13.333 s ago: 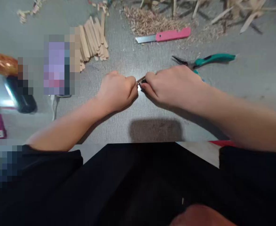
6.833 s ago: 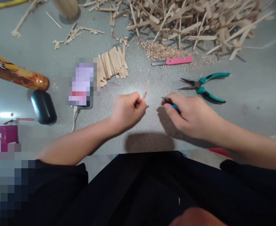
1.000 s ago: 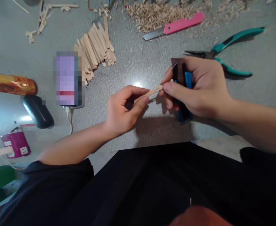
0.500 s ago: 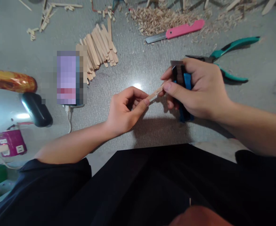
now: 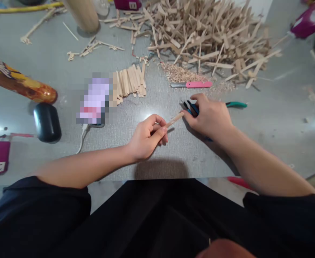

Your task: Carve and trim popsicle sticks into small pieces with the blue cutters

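My left hand pinches a flat wooden craft stick between thumb and fingers, its free end pointing up and right. That end lies close to the thumb tip of my right hand; whether they touch I cannot tell. Low over the table, my right hand is curled around a blue-and-black tool, with its thumb and index finger on either side. The palm hides most of the tool. Teal-handled pliers lie partly hidden behind this hand.
A pink box cutter lies beside wood shavings, before a large heap of cut sticks. Left of centre are a row of whole craft sticks, a blurred phone, a black case and a shiny orange-brown packet.
My right hand has lowered the blue-and-black tool toward the table and let go of the craft stick's end. My left hand keeps the stick. The view has tilted up, showing the stick heap.
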`<state>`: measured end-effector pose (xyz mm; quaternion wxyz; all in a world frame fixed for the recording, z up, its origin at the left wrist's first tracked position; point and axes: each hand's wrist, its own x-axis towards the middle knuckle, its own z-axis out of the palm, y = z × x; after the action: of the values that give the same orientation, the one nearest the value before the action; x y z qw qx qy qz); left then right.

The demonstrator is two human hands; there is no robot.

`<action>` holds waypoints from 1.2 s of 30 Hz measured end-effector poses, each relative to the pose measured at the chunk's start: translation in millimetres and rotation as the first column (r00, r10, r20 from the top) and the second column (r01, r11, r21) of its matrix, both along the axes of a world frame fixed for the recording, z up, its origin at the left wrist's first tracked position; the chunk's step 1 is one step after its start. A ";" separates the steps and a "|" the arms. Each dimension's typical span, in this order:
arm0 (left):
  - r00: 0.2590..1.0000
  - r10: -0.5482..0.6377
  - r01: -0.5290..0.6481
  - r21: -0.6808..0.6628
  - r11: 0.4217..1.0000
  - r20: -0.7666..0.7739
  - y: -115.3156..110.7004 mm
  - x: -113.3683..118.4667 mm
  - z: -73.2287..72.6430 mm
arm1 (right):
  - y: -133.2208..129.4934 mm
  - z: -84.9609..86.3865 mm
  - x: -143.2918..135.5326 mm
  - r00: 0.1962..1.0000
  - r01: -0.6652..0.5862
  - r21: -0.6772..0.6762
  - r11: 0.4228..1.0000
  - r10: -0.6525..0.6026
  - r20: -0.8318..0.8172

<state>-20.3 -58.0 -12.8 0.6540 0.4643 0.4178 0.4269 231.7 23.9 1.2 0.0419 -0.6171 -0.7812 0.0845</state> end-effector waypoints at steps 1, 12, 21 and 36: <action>1.000 0.000 0.000 -0.008 1.000 0.015 0.5 0.3 -0.4 | 2.6 -0.9 1.6 1.000 -0.004 0.030 1.000 0.003 0.029; 0.999 -0.012 0.008 0.069 0.998 0.048 0.2 2.6 -5.5 | 80.7 25.9 -51.2 0.930 -0.360 0.172 0.917 0.338 0.145; 0.968 0.233 -0.232 -0.025 0.972 0.095 15.8 9.3 -13.4 | 151.9 20.2 -135.8 0.729 -0.674 0.091 0.733 0.641 0.242; 0.952 0.156 -0.136 -0.091 0.986 0.263 20.9 -1.1 -0.5 | 31.7 14.0 -49.2 0.580 -0.346 0.070 0.935 0.272 -0.768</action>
<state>-21.4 -37.1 -13.3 0.6874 0.3461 0.3733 0.5180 182.6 55.6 15.2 0.3268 -0.3777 -0.7796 0.3779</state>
